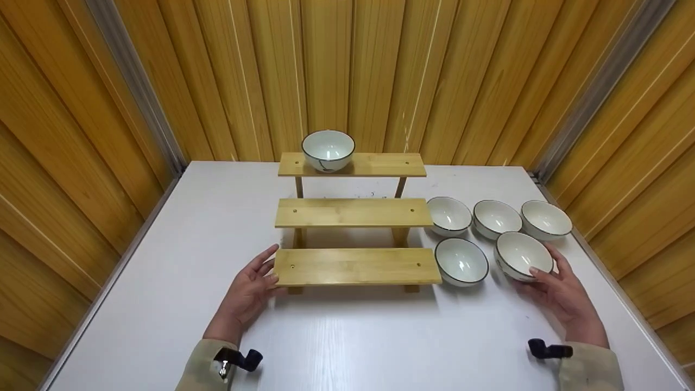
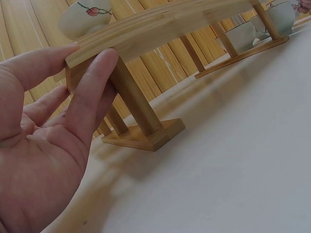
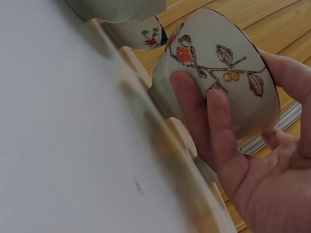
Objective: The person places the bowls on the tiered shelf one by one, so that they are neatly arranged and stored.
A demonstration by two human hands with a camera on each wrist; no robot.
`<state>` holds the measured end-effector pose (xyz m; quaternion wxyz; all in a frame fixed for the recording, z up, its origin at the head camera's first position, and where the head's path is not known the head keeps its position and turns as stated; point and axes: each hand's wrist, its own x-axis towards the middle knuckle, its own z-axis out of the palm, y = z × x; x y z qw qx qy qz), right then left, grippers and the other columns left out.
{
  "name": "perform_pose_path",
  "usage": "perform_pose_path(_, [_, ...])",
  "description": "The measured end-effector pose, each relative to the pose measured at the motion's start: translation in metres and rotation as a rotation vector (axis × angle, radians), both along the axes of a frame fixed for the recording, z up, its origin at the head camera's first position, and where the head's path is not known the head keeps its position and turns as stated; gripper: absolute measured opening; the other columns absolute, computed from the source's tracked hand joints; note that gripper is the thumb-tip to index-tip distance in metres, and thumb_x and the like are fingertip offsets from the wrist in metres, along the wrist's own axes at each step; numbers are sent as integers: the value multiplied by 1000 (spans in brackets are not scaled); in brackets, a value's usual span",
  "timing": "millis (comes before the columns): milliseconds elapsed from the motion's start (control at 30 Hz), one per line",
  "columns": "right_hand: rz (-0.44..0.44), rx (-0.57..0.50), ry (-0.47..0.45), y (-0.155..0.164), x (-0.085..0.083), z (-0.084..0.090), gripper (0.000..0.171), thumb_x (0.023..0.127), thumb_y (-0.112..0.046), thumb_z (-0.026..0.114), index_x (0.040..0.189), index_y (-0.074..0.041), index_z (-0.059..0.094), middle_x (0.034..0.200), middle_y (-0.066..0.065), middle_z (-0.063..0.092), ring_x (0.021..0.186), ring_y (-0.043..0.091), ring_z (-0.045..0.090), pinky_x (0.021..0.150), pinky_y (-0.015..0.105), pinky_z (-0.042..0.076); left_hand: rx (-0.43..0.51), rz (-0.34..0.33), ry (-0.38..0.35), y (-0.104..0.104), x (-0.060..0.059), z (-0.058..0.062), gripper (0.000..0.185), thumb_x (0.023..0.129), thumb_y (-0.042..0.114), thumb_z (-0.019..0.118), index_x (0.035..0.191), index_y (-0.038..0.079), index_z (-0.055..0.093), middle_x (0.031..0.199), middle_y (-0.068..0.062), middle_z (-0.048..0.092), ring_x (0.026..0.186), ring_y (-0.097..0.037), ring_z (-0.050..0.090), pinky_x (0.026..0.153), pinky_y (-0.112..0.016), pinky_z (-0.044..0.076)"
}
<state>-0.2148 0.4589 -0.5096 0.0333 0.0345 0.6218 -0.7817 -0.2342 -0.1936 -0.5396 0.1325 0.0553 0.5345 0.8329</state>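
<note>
One bowl (image 1: 522, 256) sits in my right hand (image 1: 564, 296), fingers and thumb curled around its painted side, tilted a little above the table. My left hand (image 1: 247, 290) is spread flat, its fingertips (image 2: 99, 68) pressed against the left end of the lowest shelf of a three-step wooden rack (image 1: 355, 266), steadying it.

As I judge it, the work is barely begun: a single bowl on the top shelf (image 1: 328, 150) stands at its left end, while the middle and lowest shelves hold nothing. Four more bowls (image 1: 491, 220) wait on the table just to the right of the rack, near the one I hold.

Everything rests on a white table (image 1: 347, 336) with a faint wood grain. Walls of vertical wooden panels (image 1: 380, 70) close in behind and on both sides.
</note>
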Motion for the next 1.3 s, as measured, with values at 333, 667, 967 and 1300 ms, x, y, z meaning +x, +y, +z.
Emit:
perform_pose_path(333, [72,-79,151,-7,4,15,69,105,5,44,159,-32,23,127,-2,55,92,28,78,87,35,63,4,8,-16,0,0,1,78,95,-6,62,163,14,28,142,-4,54,117,-20,67,89,-34,61])
perform_pose_path(667, [73,-98,179,-20,4,47,63,106,2,41,154,-38,26,120,1,62,88,28,79,80,24,62,-24,25,-19,1,0,0,78,95,-4,64,162,15,30,144,-4,54,119,-20,67,91,-35,60])
perform_pose_path(967, [97,-125,224,-33,-5,77,61,106,4,39,155,-30,28,129,1,52,86,33,78,75,22,61,16,4,-22,1,0,1,79,95,-6,63,163,14,28,143,-3,55,120,-21,66,91,-35,60])
perform_pose_path(1300, [106,-126,176,-54,-21,110,57,105,1,44,148,-36,35,121,3,58,86,31,79,81,24,61,10,-8,-13,-1,0,1,80,95,-5,63,163,14,26,142,-4,54,118,-21,67,91,-35,60])
